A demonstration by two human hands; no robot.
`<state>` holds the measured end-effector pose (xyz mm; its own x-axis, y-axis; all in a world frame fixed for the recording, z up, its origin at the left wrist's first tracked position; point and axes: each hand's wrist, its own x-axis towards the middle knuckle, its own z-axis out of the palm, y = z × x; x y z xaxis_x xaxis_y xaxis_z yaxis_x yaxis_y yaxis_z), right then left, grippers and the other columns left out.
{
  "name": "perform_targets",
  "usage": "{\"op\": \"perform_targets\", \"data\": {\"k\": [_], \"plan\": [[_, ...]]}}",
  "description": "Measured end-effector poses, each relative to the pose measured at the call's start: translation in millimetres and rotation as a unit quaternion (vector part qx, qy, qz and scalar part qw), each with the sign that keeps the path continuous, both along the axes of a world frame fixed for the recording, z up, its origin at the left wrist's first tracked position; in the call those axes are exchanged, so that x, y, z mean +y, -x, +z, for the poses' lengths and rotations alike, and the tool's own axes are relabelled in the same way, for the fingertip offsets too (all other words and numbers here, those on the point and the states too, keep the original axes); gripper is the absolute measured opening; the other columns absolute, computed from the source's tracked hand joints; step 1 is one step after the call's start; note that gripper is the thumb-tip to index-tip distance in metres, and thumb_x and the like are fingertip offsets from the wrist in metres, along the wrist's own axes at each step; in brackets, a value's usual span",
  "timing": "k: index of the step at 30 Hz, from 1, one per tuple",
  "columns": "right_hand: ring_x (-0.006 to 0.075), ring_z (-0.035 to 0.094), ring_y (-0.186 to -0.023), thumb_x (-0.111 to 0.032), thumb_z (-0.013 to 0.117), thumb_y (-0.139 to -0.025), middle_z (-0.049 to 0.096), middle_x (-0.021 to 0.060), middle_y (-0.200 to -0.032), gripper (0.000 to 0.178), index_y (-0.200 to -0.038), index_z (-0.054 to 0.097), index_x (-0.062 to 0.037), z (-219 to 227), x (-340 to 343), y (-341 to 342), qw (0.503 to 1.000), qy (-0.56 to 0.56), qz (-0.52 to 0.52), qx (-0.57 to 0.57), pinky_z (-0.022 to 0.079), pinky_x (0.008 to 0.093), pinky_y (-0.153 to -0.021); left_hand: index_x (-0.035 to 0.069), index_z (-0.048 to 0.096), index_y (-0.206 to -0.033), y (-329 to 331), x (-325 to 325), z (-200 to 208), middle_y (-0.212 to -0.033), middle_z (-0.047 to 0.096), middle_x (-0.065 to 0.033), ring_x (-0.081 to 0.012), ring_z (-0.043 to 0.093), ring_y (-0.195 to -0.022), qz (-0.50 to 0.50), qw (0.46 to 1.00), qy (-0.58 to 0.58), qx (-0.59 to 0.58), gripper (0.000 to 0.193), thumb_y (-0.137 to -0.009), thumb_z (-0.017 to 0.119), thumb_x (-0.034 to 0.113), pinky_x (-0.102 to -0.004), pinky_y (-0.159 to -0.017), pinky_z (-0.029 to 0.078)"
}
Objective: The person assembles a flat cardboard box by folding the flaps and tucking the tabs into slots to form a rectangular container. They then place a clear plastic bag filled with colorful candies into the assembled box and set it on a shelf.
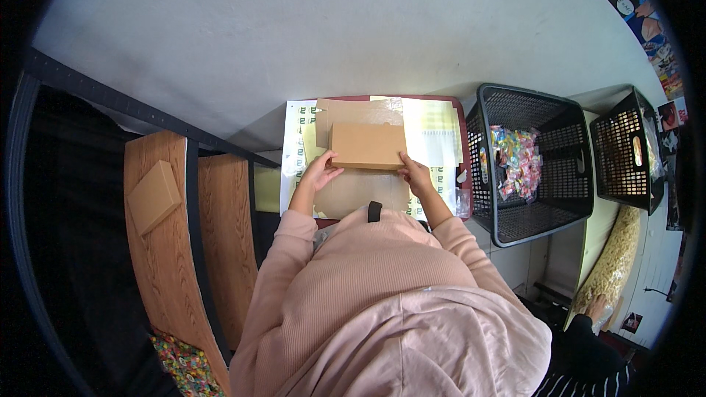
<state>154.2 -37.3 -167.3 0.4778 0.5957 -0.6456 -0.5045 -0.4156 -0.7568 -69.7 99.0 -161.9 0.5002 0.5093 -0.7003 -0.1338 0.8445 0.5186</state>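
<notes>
A closed brown cardboard box (368,145) lies before me, over a flattened piece of cardboard (360,192) that shows behind and in front of it. My left hand (318,170) grips its near left corner, thumb and fingers against the edge. At the near right corner my right hand (415,174) pinches the box, thumb on its side. Beneath the cardboard are printed white and yellow sheets (435,126) on a small red-edged table (462,114).
To the right stands a black plastic crate (529,228) holding colourful wrapped sweets (516,162), with a smaller black basket (621,154) beyond. Another cardboard box (153,197) rests on a wooden shelf (169,265) at left. A person's hand (594,310) touches a long filled bag (609,265) at lower right.
</notes>
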Motion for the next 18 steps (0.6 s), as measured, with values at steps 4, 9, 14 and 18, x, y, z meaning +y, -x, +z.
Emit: {"op": "perform_targets", "data": {"k": [4,9,14,18], "plan": [[0.0063,0.042,-0.048,-0.037,0.069,-0.067,0.051,0.0018,-0.063,0.051,-0.089,0.056,0.0073,-5.6,1.2,-2.0,0.999,-0.032,-0.009,0.032,0.033,0.0170,-0.044,0.005,0.046,-0.099,1.6,0.6,-7.5,-0.099,0.044,-0.0075,-0.0167,0.045,-0.090,-0.013,0.999,0.001,-0.032,0.029,-0.077,0.055,0.020,-0.0339,-0.088,0.040],[0.0054,0.044,-0.051,-0.035,0.066,-0.071,0.050,-0.0003,-0.063,0.044,-0.089,0.054,0.0037,-5.3,3.2,0.6,0.998,-0.042,0.007,0.048,0.034,0.0169,-0.047,0.003,0.044,-0.102,5.9,-9.6,-18.6,-0.102,0.044,-0.0073,-0.0176,0.046,-0.093,0.012,1.000,-0.023,-0.011,0.033,-0.078,0.056,0.022,-0.0329,-0.090,0.040],[0.0070,0.044,-0.055,-0.037,0.067,-0.070,0.052,0.0029,-0.070,0.055,-0.096,0.052,0.0088,-14.6,0.1,1.5,0.999,-0.036,0.010,0.023,0.037,0.0180,-0.049,0.000,0.044,-0.106,5.6,-12.5,-8.5,-0.103,0.046,-0.0079,-0.0191,0.048,-0.095,-0.015,0.994,-0.062,0.088,0.041,-0.076,0.061,0.022,-0.0308,-0.086,0.043],[0.0093,0.048,-0.057,-0.039,0.065,-0.071,0.053,0.0048,-0.072,0.055,-0.095,0.053,0.0091,-16.1,0.4,2.5,0.999,-0.038,0.018,0.000,0.040,0.0202,-0.052,-0.001,0.048,-0.105,8.4,-4.9,9.3,-0.102,0.051,-0.0083,-0.0194,0.051,-0.093,-0.082,0.975,-0.096,0.184,0.043,-0.074,0.063,0.025,-0.0296,-0.083,0.044]]}}
